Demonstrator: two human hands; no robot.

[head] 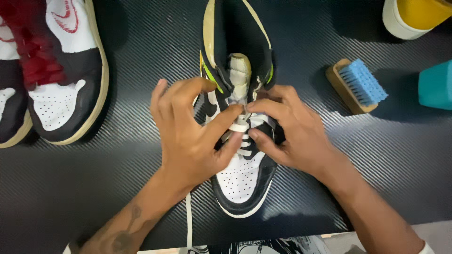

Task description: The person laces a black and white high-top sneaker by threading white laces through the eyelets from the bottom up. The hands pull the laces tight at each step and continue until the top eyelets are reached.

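Note:
A black and white high-top sneaker (242, 181) with yellow-green trim stands toe towards me on a dark carbon-pattern mat (94, 174). My left hand (188, 136) rests over its left side, thumb and fingers pinching the white lace (238, 127) at the middle eyelets. My right hand (292, 134) grips the same lace from the right side, its fingertips meeting the left hand's. A loose lace end (189, 221) trails down off the mat's near edge.
Another pair of black and white sneakers (61, 94) with red laces lies at the left. A wooden brush with blue bristles (356, 87) sits to the right, a teal object (437, 84) beyond it, and a yellow and white container (409, 16) at top right.

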